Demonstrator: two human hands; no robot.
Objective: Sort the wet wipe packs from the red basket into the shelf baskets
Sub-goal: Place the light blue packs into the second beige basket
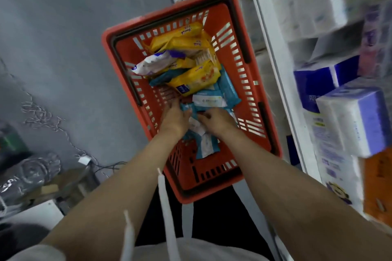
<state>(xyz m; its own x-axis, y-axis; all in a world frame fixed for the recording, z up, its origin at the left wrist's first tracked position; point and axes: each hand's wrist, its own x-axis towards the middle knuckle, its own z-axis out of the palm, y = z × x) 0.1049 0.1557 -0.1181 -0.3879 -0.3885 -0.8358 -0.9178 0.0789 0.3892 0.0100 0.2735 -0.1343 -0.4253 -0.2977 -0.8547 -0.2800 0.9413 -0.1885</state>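
Where the red basket (250,99) sat on the grey floor (63,38) beside the white shelf unit (273,48), it held a loose heap of wet wipe packs. Yellow packs (191,44) were piled toward its far end, one white and purple pack (154,63) lay across them on the left, and teal packs (228,89) with pale labels lay nearer the person, some on edge, some flat. The basket was slotted plastic with a dark handle folded down along its rim.

Both bare forearms reached down into the near half of the basket. The left hand (175,117) had its fingers curled round the left end of a teal pack (196,108) lying crosswise, and the right hand (216,119) had its fingers bent onto the right side of the same cluster of teal packs; blur kept it unclear exactly which pack the right fingers pinched. The two hands were close together, with packs showing between and below them (204,144).

On the shelves at the right stood blue and white tissue packs (352,116), blurred. Cables (42,116) and clutter lay on the floor at the left.
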